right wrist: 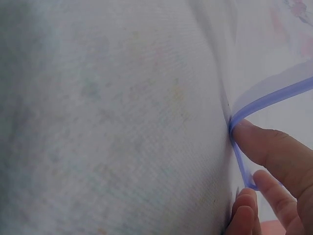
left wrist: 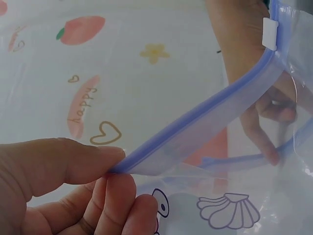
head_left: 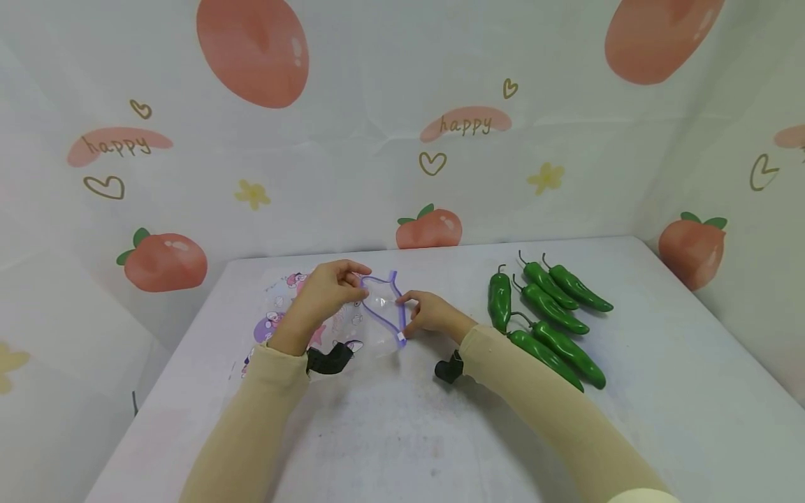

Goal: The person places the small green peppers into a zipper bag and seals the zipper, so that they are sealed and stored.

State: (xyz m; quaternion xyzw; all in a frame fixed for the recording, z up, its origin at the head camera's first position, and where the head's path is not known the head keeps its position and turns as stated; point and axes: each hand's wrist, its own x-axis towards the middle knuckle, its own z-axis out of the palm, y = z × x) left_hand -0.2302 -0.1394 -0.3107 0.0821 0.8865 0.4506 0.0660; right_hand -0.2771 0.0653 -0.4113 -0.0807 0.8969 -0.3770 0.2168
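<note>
- Nearest the left wrist camera, the left hand [head_left: 323, 297] pinches the lilac rim [left wrist: 195, 115] of a clear bag [head_left: 375, 335]; the right hand [head_left: 434, 314] touches the far side, thumb and finger parted, firmness unclear.
- Limp film could sag closed if either side slipped.
- Bag: see-through, shell-printed, mouth gaping, white slider [left wrist: 270, 34], at the table [head_left: 377, 433].
- Rightward: glossy green peppers [head_left: 553, 307].

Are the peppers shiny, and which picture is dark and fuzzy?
Head view: the green peppers show bright glints; right wrist view: the pale surface is dim and fuzzy, darkest at the left edge; left wrist view: the purple bag edge looks crisp.
</note>
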